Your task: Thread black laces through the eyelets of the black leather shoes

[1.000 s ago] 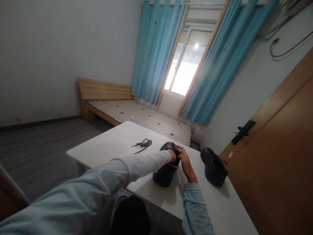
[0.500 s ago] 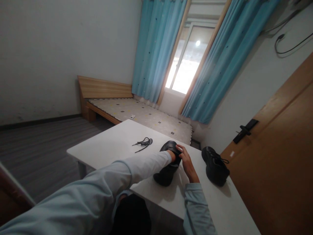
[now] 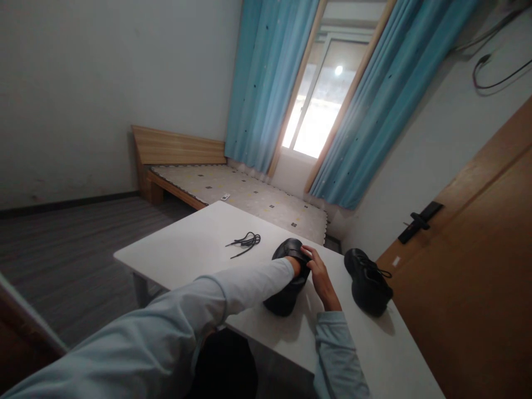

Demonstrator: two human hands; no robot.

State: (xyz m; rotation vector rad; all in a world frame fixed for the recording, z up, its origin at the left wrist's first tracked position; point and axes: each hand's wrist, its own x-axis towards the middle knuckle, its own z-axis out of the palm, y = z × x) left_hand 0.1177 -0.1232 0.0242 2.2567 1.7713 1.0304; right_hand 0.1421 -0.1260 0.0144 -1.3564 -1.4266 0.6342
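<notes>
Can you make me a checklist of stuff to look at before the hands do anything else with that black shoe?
1. Right hand at the black shoe: ok, its fingers are on the shoe.
2. Left hand grip: cannot tell, the sleeve and shoe hide most of it.
3. Lace threaded in this shoe: cannot tell, the hands and sleeve block the view.
4. Loose black lace within sight: ok, it lies bunched on the white table.
5. Other black shoe out of the way: ok, it stands apart, to the right.
</notes>
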